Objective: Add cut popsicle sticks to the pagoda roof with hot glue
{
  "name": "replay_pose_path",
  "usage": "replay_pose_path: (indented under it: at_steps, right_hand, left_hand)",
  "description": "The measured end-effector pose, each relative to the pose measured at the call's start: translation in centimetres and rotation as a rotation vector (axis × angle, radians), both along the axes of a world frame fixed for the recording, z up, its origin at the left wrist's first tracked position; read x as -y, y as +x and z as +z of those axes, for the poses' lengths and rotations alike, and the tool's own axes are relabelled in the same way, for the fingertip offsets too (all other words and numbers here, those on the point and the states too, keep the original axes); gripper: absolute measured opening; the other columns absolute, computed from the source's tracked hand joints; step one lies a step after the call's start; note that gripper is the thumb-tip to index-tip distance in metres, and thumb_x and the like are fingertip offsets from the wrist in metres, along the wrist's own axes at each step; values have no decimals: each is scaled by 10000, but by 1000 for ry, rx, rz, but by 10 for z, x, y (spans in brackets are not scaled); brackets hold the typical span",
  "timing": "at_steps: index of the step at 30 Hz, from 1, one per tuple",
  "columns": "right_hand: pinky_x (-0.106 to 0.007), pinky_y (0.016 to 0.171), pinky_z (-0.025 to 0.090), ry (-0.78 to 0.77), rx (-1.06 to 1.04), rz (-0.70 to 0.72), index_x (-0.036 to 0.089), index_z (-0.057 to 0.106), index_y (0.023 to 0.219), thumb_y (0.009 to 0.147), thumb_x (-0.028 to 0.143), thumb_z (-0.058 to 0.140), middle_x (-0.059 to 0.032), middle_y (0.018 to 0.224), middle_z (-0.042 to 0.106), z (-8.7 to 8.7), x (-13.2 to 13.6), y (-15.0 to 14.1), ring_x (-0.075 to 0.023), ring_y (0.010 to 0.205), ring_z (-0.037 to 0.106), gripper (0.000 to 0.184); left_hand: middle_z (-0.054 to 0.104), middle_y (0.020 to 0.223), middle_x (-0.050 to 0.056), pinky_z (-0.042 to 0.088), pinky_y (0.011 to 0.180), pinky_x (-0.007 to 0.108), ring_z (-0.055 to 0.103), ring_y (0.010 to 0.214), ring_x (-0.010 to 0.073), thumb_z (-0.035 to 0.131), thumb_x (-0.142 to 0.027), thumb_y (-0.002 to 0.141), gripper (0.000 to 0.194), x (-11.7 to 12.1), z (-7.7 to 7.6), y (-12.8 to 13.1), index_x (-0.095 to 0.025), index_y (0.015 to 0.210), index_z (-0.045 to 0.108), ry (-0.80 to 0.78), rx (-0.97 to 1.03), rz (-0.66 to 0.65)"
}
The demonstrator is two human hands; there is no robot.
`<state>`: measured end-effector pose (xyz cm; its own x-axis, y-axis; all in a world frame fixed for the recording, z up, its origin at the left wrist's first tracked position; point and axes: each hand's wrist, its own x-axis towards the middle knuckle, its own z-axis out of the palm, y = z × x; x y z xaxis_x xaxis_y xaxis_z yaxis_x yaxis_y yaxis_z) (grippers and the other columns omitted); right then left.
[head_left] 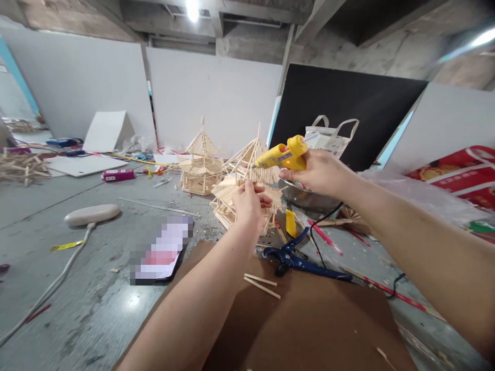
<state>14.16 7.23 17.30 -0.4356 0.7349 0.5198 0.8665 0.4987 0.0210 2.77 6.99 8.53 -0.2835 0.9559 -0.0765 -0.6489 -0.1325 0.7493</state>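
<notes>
My right hand [319,172] grips a yellow glue gun [284,154], its nozzle pointing left toward a small wooden stick. My left hand [247,203] is closed, pinching that thin stick upright near the nozzle. Right behind my left hand stands a stick-built pagoda model [235,198]. A second stick pagoda [201,165] stands further back to the left. The gun's black cord [320,221] drops toward the floor.
A brown board [309,319] lies in front of me with two loose sticks [261,285] and blue-handled cutters [301,260]. A phone [160,250] lies left of it. A metal bowl [309,198], red pens, a white bag [330,136] and scattered sticks surround the models.
</notes>
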Motion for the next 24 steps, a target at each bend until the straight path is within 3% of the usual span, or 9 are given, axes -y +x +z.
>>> replay_pose_path:
  at_steps: [9,24]
  right_hand:
    - [-287,589,375,-9,11,15,128,588,910,698,437,509,-54,705,588,-1,5,-2,-166,647,526,383]
    - [-317,639,400,-17,-20,49,156,590,936,692,425,511,-50,756,605,-3,3,-2,-187,714,549,372]
  left_hand:
    - [424,511,-60,315,366,180,403,316,44,370,-299,805,173,-4,-2,0,-156,722,420,24,20,-24]
    - [430,507,-58,318,355,172,406,311,42,378,-295,805,181,-3,-1,0,-158,692,413,23,12,-3]
